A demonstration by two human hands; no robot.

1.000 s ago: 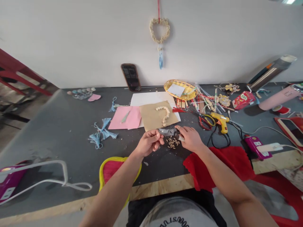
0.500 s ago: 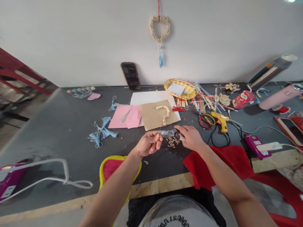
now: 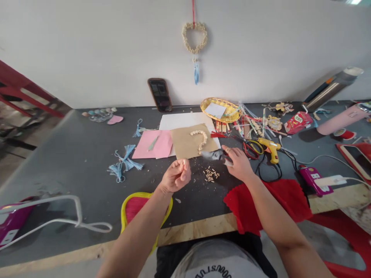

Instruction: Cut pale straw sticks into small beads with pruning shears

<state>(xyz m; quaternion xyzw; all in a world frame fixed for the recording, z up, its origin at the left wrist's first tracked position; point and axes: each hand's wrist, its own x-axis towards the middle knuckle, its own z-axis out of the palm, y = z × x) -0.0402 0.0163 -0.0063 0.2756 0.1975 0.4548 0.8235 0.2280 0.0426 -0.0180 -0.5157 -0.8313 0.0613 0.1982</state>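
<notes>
My left hand [image 3: 176,177] is closed in a pinch, with a tiny pale piece [image 3: 184,162] showing at its fingertips; what exactly it is stays too small to tell. My right hand [image 3: 239,164] grips a pair of pruning shears [image 3: 213,155], blurred, with the blades pointing left. Below the shears lies a pile of short pale cut bits [image 3: 211,174] on the dark table [image 3: 95,170]. A curved strand of cream pieces [image 3: 201,142] rests on brown paper [image 3: 184,141] behind both hands.
Blue tassels [image 3: 124,162] and pink paper [image 3: 143,148] lie left of the brown paper. A yellow glue gun [image 3: 270,147], scissors [image 3: 251,148] and red cloth [image 3: 278,199] are at right. Behind stand a wicker basket [image 3: 204,106] and phone [image 3: 160,94]. A heart ornament [image 3: 185,40] hangs above.
My hands have moved apart. The left has drawn back to the left with the tiny piece, and the right has shifted the shears slightly right and away from me, exposing the cut bits.
</notes>
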